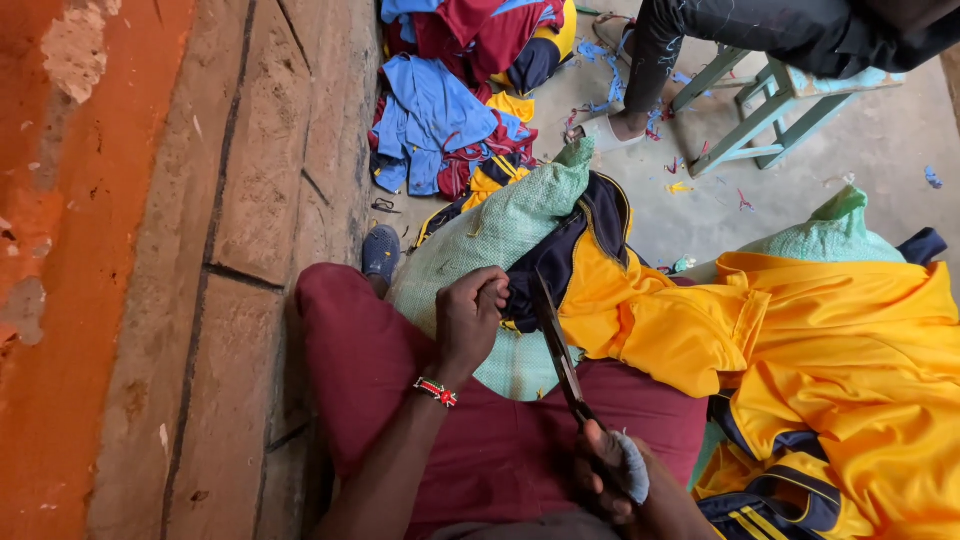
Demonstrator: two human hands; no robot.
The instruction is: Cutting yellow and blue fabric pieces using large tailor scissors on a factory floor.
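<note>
Left hand [470, 312] pinching navy-and-yellow garment [640, 310] edge; right hand [610, 470] clamped on scissors [560, 355], blades near that edge.

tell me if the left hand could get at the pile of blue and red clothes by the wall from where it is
Probably not without leaning: the left hand pinches navy fabric on the lap, and the green sack lies between it and the clothes pile.

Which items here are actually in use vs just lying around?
In use:
- left hand pinching the navy trim
- right hand holding the scissors
- yellow garment
- green sack on the lap

Lying about:
- blue and red clothes pile
- fabric scraps on the floor
- green stool
- blue shoe
</note>
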